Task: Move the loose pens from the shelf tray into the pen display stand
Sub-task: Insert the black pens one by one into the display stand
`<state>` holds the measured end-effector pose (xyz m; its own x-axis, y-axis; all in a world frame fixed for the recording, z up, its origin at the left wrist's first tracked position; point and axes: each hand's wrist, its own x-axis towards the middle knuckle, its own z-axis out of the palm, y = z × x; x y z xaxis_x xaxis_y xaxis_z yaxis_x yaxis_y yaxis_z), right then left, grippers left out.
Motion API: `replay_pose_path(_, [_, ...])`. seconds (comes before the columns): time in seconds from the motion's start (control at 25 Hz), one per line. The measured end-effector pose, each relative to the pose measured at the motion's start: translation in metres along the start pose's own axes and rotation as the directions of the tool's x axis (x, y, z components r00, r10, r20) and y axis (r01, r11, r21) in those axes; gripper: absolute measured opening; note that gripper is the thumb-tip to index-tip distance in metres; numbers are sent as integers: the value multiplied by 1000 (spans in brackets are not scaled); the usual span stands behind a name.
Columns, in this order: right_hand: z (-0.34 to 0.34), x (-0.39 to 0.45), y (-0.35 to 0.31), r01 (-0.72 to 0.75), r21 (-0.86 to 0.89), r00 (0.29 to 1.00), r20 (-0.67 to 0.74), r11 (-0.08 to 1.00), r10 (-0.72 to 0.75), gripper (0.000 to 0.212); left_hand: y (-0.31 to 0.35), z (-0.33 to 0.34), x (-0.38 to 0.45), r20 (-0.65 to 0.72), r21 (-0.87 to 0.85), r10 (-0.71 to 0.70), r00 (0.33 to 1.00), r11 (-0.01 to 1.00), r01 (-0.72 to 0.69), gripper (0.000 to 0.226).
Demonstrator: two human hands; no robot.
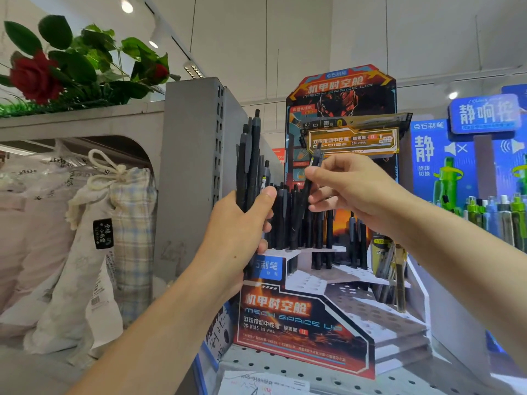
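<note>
My left hand (pixel 239 223) grips a bundle of several black pens (pixel 251 155), held upright just left of the pen display stand (pixel 302 323). My right hand (pixel 350 189) pinches a single black pen (pixel 309 181) between thumb and fingers, tilted, its lower end among the pens standing in the stand's back tier (pixel 299 226). The stand is a stepped cardboard display with white perforated tiers (pixel 356 306); the front tiers hold no pens. No shelf tray of loose pens shows in view.
A grey shelf upright (pixel 191 166) stands left of the stand, with bagged fabric goods (pixel 94 238) beyond it and artificial roses (pixel 37 75) on top. A blue display with green and blue pens (pixel 496 215) sits at the right. Packaged refills (pixel 390 269) lean at the stand's right side.
</note>
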<state>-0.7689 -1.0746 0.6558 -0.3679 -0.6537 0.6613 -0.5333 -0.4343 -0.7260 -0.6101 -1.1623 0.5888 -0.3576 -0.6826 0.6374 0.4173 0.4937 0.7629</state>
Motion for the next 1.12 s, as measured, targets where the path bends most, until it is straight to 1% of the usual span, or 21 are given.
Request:
replay_pose_path(0.08, [3,-1,7,40,-84,998,-36,996,-43,17,0,0,-1,8,-11,10,1000,1000,-10,22])
replay_pose_path(0.16, [6,-1,12,63,-122,996,-49,990,-70,17,0,1,-2,11,-8,10,1000,1000,-10,22])
replay_pose_path(0.36, [8,3,17,73,-156,995,-50,985,-82,20,0,-2,-4,53,-3,21,998,1000,-21,29])
replay_pose_path(0.48, [10,3,19,78,-171,995,-43,982,-87,19,1,-2,-4,55,10,30,998,999,-31,28])
replay_pose_path(0.6, [10,2,20,71,-176,997,-24,982,-77,20,0,0,-6,69,14,36,997,999,-37,27])
replay_pose_path(0.72, [12,1,22,58,-203,998,-9,977,-61,21,0,1,-6,69,24,42,997,999,-44,32])
replay_pose_path(0.92, [15,0,25,5,-277,999,32,961,5,23,-1,1,-6,46,17,42,998,999,-43,36])
replay_pose_path(1.12, [18,-1,31,-34,-323,995,80,946,63,22,-1,1,-6,27,33,46,999,998,-47,35])
